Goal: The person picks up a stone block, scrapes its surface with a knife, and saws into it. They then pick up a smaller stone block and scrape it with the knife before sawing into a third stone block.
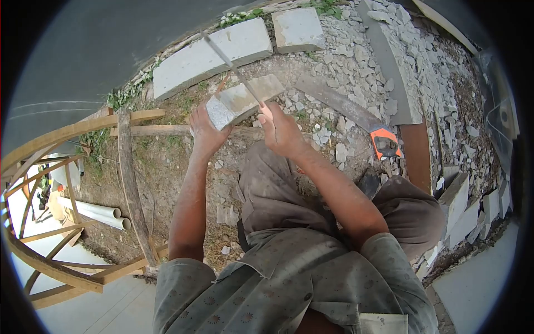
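A pale stone-like block (245,99) lies in front of me, its rough grey end toward my left side. My left hand (206,132) grips that end, fingers along its side and thumb near the lower edge. Wrapped round the lower end of a long, flat metal tool (233,68) is my right hand (281,132). The tool slants up and to the left across the block; its exact kind I cannot make out. To the right, a handsaw with an orange and black handle (385,143) rests on the rubble.
Two larger pale blocks (214,55) (298,29) lie beyond. Broken chips (356,61) cover the ground at the right, beside a grey slab (392,67). Wooden poles (130,178) and a curved timber frame (55,270) stand at the left, near white pipes (100,214).
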`<move>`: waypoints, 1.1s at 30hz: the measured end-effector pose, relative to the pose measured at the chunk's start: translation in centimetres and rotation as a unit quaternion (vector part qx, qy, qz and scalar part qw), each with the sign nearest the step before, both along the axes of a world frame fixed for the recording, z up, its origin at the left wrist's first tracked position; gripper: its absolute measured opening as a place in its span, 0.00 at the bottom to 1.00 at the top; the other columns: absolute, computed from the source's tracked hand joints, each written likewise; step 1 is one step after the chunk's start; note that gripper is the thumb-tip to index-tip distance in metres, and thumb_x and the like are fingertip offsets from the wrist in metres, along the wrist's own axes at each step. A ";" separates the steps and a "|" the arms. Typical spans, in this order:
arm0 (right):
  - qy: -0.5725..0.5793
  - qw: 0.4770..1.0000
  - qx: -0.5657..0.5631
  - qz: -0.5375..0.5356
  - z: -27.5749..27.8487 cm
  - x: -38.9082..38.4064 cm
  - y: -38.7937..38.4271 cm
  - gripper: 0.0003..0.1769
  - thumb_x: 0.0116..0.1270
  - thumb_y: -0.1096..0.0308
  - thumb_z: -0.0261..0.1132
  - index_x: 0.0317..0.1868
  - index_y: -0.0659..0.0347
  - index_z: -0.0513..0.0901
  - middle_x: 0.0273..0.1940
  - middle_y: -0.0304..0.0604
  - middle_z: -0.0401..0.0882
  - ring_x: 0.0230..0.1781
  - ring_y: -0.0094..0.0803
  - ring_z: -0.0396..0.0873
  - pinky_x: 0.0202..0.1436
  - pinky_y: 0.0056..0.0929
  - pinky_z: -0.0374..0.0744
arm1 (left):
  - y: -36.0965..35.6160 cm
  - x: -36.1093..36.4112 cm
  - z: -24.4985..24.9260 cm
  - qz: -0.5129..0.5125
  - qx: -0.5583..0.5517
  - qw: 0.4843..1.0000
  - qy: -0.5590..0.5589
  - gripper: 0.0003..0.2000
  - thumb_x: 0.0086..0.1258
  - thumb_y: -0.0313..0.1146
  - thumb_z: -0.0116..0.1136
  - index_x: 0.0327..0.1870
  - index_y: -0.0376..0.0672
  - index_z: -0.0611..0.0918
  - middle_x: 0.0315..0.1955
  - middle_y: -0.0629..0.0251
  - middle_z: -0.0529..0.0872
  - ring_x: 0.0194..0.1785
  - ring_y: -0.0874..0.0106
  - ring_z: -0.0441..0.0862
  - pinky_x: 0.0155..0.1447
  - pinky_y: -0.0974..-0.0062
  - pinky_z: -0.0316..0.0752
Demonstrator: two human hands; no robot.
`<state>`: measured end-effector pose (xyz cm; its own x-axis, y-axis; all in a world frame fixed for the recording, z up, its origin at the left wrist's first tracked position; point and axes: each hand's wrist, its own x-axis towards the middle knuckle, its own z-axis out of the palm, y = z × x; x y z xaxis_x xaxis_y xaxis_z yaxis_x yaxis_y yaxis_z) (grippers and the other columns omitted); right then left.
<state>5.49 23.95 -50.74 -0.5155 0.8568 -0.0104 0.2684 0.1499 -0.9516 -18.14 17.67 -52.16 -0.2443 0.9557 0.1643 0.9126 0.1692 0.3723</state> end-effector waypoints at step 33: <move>-0.079 0.995 -0.044 -0.029 -8.1 -1.2 3.4 0.24 0.80 0.50 0.50 0.56 0.64 0.75 0.37 0.69 0.83 0.43 0.69 0.81 0.47 0.61 0.76 | -0.1 -0.7 0.2 0.019 -0.003 0.999 -0.046 0.48 0.51 0.35 0.78 0.73 0.39 0.61 0.64 0.44 0.68 0.69 0.46 0.64 0.74 0.48 0.57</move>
